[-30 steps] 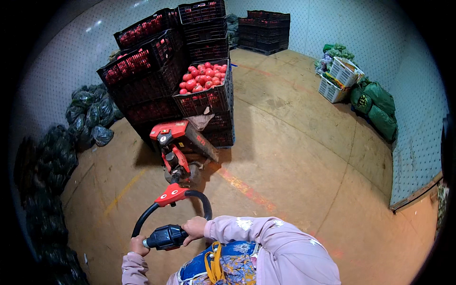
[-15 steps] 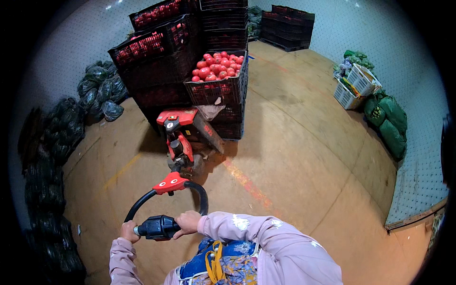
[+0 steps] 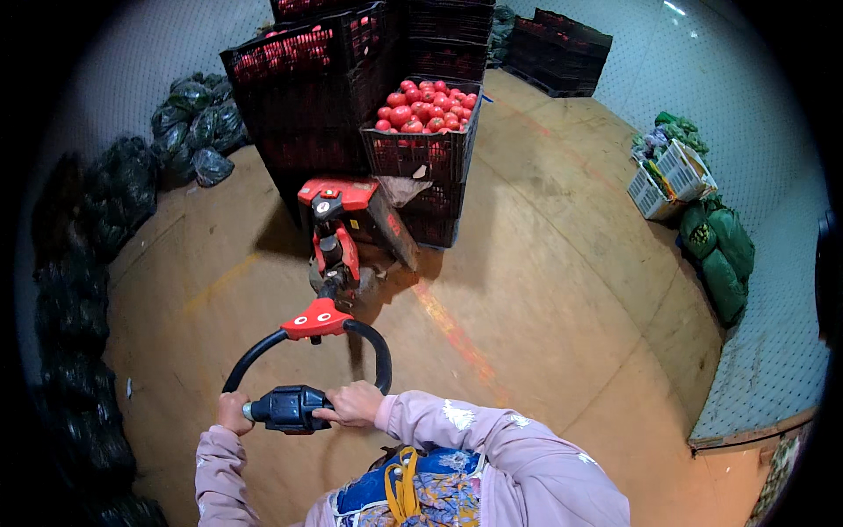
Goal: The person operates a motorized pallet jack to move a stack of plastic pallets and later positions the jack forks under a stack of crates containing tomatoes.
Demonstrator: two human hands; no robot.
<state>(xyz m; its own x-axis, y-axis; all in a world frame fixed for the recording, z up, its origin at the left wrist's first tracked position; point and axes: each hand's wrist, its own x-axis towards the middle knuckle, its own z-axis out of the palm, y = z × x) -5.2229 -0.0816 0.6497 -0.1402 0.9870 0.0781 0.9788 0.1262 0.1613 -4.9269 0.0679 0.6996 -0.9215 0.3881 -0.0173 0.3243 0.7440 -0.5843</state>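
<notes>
Both my hands are on the looped black handle of a red pallet truck (image 3: 338, 195). My left hand (image 3: 234, 413) is wrapped round the grip at the handle's left end. At the right side of the handle's dark control head (image 3: 294, 409), my right hand (image 3: 356, 404) is closed round the grip, its thumb against the head. A red bracket (image 3: 316, 320) joins the loop to the shaft. Beyond the truck's body rise stacked black plastic crates (image 3: 303, 132). Red tomatoes (image 3: 423, 107) fill the open crate at the front right of the stack.
Dark plastic-wrapped bundles (image 3: 61, 351) line the left wall. More black crates (image 3: 558, 57) stand on a pallet at the back. On the right are white baskets (image 3: 680, 171) and green sacks (image 3: 722, 255) beside the wall. Worn yellow-red lines mark the brown floor (image 3: 562, 334).
The crates and truck body sit slightly higher and farther right in the picture, as do the baskets on the right. My hands keep their hold on the handle.
</notes>
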